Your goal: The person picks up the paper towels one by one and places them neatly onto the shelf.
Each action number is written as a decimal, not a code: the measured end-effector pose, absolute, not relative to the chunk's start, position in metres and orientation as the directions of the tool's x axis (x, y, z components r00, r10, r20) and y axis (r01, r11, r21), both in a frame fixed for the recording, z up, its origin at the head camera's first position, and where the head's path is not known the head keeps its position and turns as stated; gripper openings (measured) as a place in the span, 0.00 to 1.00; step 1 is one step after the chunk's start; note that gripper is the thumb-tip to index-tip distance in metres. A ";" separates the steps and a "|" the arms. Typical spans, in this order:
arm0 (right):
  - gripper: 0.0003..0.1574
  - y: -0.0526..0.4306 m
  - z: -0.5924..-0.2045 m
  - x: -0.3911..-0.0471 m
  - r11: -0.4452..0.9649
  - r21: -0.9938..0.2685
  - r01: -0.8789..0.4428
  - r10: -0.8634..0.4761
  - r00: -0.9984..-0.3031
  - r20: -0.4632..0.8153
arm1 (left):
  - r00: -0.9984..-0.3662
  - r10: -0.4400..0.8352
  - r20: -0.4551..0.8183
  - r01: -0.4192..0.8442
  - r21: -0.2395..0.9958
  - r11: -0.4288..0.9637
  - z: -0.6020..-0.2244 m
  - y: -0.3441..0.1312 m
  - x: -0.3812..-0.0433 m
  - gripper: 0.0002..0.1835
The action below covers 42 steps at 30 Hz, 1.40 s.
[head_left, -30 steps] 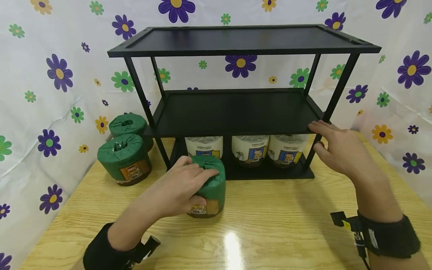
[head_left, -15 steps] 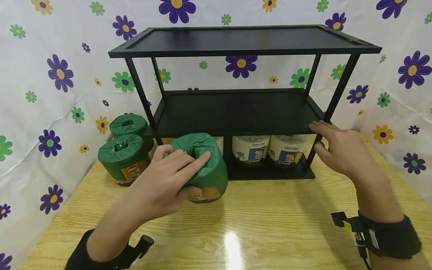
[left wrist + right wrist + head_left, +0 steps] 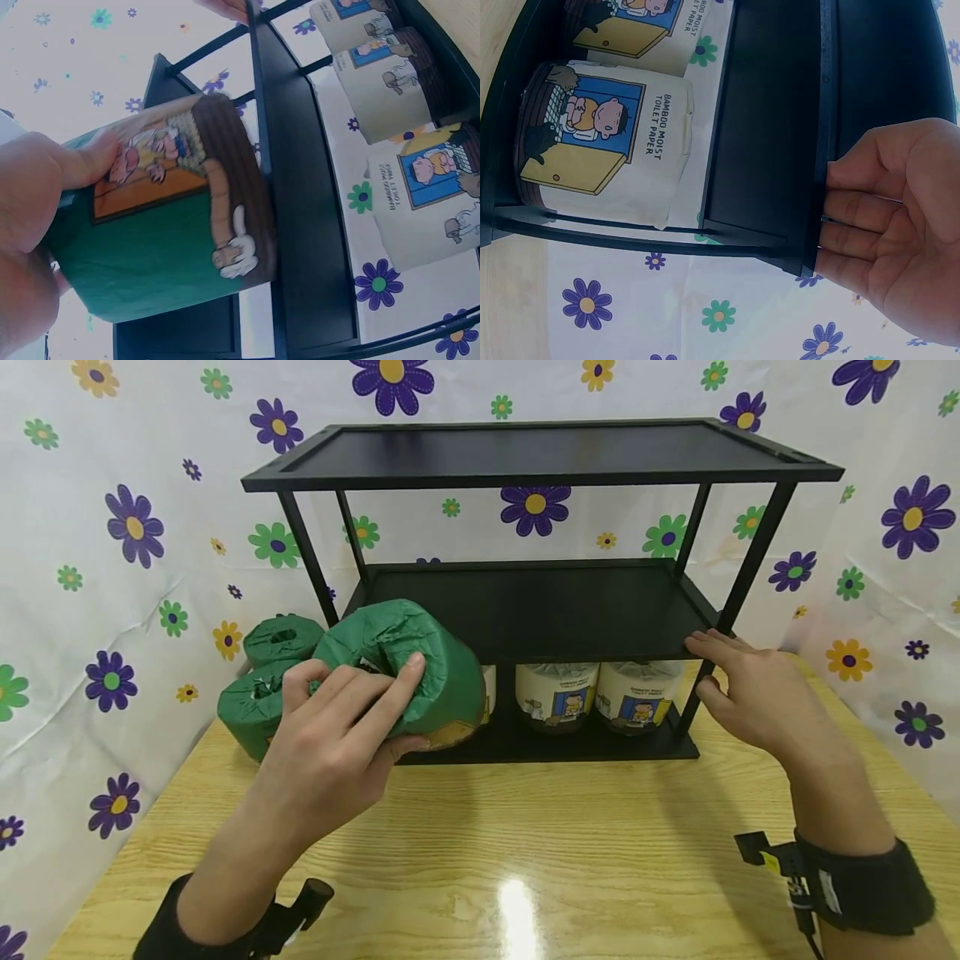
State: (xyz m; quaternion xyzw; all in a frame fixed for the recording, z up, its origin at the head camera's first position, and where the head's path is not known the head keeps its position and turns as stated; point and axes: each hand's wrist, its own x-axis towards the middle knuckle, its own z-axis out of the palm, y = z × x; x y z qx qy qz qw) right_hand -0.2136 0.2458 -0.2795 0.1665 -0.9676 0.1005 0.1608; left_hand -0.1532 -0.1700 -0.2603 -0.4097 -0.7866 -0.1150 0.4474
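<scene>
My left hand grips a green-wrapped toilet paper roll by its top, fingers at the core hole and thumb on the side. Raised and tilted, the roll overlaps the left front of the middle shelf in the head view. Its cartoon label and brown base show in the left wrist view, the thumb lying against the wrapper. At the right front corner of that shelf, my right hand rests with extended fingers by the post, touching the edge in the right wrist view.
On the bottom shelf of the black rack stand white toilet paper rolls, one mostly hidden by the held roll. Two more green rolls stand on the wooden table left of the rack. A flowered cloth hangs behind.
My left hand has lifted the green toilet paper roll off the table, up and leftward to middle-shelf height, tilting it. My right hand has stayed at the shelf corner.
</scene>
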 end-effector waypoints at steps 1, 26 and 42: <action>0.30 0.246 -0.279 -0.214 0.925 -0.141 -0.353 -0.289 -0.894 0.342 | -0.261 0.528 0.808 0.734 -0.189 0.652 -0.260 -0.170 -0.154 0.28; 0.29 0.252 -0.283 -0.210 0.923 -0.130 -0.363 -0.295 -0.880 0.372 | -0.290 0.504 0.814 0.629 -0.235 0.741 -0.238 -0.155 -0.205 0.31; 0.29 0.244 -0.278 -0.213 0.924 -0.146 -0.354 -0.284 -0.889 0.359 | -0.591 0.567 0.574 0.572 -0.196 0.796 -0.191 -0.134 -0.262 0.31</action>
